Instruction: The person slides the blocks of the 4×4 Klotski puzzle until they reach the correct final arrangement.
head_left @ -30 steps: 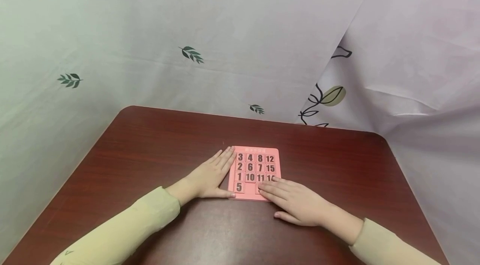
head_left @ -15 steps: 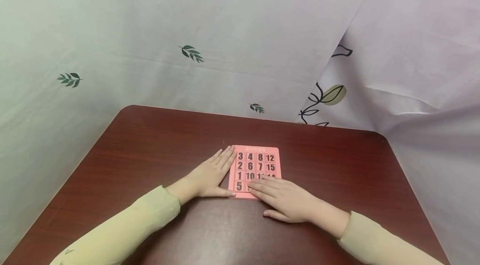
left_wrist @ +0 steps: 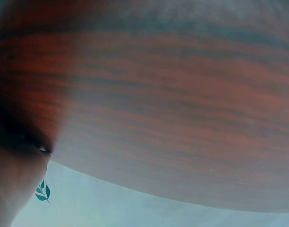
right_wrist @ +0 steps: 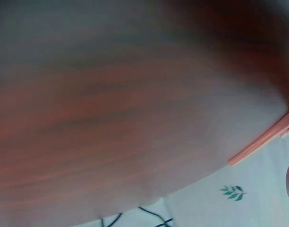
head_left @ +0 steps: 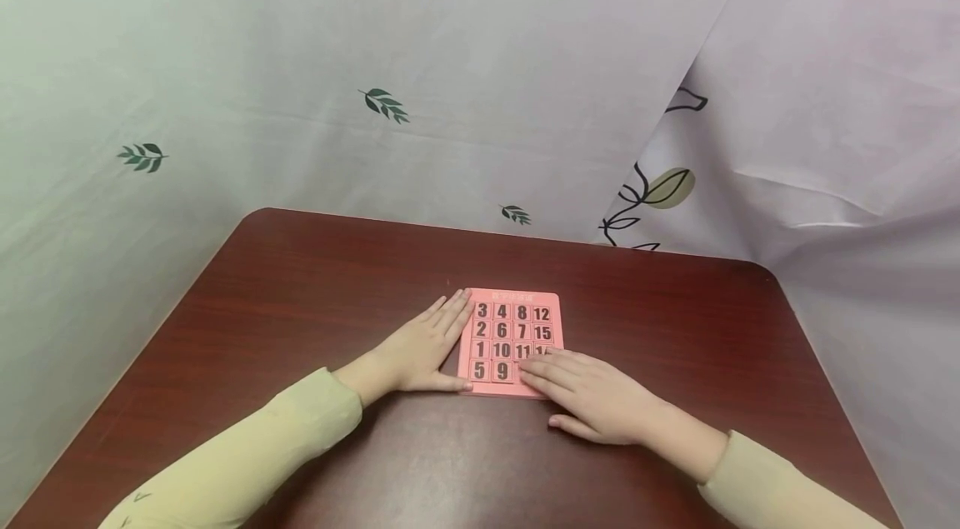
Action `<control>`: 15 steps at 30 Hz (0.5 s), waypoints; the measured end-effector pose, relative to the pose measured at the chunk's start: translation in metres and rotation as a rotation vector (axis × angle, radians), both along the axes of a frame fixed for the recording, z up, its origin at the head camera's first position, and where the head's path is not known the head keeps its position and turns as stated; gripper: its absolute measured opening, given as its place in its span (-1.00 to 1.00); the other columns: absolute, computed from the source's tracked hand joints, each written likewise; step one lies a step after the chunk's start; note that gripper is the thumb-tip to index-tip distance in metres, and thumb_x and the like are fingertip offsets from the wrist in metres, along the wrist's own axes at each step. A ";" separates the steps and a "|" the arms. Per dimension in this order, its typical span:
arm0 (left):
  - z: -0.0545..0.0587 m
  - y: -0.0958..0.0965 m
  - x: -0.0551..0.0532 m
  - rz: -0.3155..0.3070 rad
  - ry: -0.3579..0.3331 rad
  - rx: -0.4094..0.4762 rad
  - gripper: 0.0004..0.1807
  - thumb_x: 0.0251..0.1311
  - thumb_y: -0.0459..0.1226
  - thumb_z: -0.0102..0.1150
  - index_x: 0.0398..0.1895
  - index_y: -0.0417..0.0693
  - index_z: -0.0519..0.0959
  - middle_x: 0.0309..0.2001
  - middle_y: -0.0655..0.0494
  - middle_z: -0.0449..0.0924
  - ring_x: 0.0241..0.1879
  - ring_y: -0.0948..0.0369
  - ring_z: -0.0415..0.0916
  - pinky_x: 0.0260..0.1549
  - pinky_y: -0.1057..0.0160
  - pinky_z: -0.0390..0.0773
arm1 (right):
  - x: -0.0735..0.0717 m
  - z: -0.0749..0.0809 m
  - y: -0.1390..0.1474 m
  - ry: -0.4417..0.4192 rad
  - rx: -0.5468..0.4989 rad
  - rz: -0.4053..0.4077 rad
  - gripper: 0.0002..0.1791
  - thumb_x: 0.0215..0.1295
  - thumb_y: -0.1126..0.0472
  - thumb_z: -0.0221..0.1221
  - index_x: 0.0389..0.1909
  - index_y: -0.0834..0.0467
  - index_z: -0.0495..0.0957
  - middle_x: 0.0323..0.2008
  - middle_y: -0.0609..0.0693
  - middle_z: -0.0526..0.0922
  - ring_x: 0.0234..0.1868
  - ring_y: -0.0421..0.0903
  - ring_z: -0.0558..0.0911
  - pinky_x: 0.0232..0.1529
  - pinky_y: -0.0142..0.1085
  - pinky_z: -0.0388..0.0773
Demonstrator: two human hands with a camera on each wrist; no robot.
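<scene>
A pink number sliding puzzle [head_left: 501, 331] lies flat on the table, its tiles in rows. Along its left border rest the straight fingers of my left hand [head_left: 420, 354], with the thumb at the lower left corner. My right hand [head_left: 600, 397] reaches over the lower right part, fingers extended, fingertips just right of the 9 tile [head_left: 502, 371]. It hides the lower right corner and part of the 14 tile. In the right wrist view, the puzzle's edge [right_wrist: 258, 143] shows at the right. A bit of my left hand [left_wrist: 14, 187] appears in the left wrist view.
The puzzle sits on a dark red-brown wooden table [head_left: 315, 296] with rounded far corners. Pale cloth [head_left: 465, 79] printed with leaves hangs behind the table and along its sides.
My right hand slid left across the bottom row, then drew back right. The 9 tile now shows beside the 5, where a gap was. My left hand has stayed in place.
</scene>
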State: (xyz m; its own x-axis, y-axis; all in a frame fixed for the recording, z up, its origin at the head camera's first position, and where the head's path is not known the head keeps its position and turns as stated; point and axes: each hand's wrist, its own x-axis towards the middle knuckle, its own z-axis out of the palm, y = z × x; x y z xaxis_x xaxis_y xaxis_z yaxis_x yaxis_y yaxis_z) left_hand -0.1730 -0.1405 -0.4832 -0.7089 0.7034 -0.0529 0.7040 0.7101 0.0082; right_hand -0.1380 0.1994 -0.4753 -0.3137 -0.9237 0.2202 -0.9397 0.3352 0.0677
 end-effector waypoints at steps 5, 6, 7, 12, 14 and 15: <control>-0.001 0.001 -0.001 0.003 -0.004 0.002 0.34 0.26 0.50 0.06 0.69 -0.38 -0.04 0.72 -0.32 -0.18 0.73 -0.13 -0.13 0.71 -0.05 0.04 | 0.002 -0.004 0.019 0.023 -0.043 -0.001 -0.31 0.48 -0.12 0.24 0.50 0.14 0.46 0.48 0.00 0.54 0.48 0.00 0.54 0.58 -0.19 0.24; -0.001 0.001 -0.001 0.002 -0.001 0.003 0.34 0.26 0.50 0.06 0.69 -0.38 -0.04 0.72 -0.32 -0.17 0.73 -0.13 -0.12 0.71 -0.04 0.05 | 0.003 -0.004 0.022 0.025 -0.047 -0.002 -0.32 0.49 -0.11 0.22 0.49 0.14 0.46 0.48 0.00 0.54 0.47 0.01 0.54 0.61 -0.21 0.19; -0.001 0.001 -0.001 0.002 0.000 0.004 0.33 0.26 0.50 0.06 0.69 -0.38 -0.03 0.72 -0.32 -0.16 0.73 -0.13 -0.12 0.71 -0.04 0.06 | 0.003 -0.005 0.025 0.026 -0.049 -0.003 -0.33 0.50 -0.11 0.21 0.49 0.14 0.46 0.48 0.00 0.54 0.47 0.01 0.55 0.64 -0.22 0.14; -0.002 0.001 -0.002 0.003 -0.004 0.002 0.34 0.26 0.50 0.05 0.69 -0.37 -0.05 0.73 -0.31 -0.18 0.73 -0.12 -0.13 0.71 -0.04 0.05 | 0.005 -0.006 0.033 0.017 -0.037 -0.018 -0.35 0.55 -0.12 0.13 0.52 0.12 0.44 0.50 -0.03 0.51 0.50 -0.01 0.52 0.71 -0.26 0.03; -0.002 0.001 -0.001 0.004 -0.007 0.002 0.34 0.26 0.50 0.05 0.69 -0.37 -0.06 0.73 -0.31 -0.18 0.74 -0.12 -0.14 0.71 -0.04 0.04 | 0.005 -0.006 0.032 0.017 -0.037 -0.014 -0.35 0.56 -0.12 0.14 0.52 0.12 0.44 0.51 -0.02 0.51 0.50 -0.01 0.51 0.68 -0.24 0.09; -0.002 0.001 -0.001 0.005 -0.007 0.002 0.34 0.26 0.51 0.05 0.69 -0.37 -0.06 0.73 -0.31 -0.18 0.74 -0.12 -0.14 0.71 -0.04 0.04 | 0.005 -0.006 0.031 0.016 -0.032 -0.015 -0.35 0.56 -0.12 0.14 0.52 0.11 0.44 0.51 -0.03 0.50 0.51 -0.02 0.51 0.67 -0.23 0.10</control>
State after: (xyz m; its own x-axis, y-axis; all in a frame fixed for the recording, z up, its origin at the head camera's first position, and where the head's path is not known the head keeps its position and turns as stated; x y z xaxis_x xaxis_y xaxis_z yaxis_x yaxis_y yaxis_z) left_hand -0.1743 -0.1397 -0.4852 -0.7117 0.7002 -0.0566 0.7007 0.7133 0.0148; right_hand -0.1335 0.2306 -0.4816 -0.3237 -0.9113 0.2545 -0.9335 0.3515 0.0713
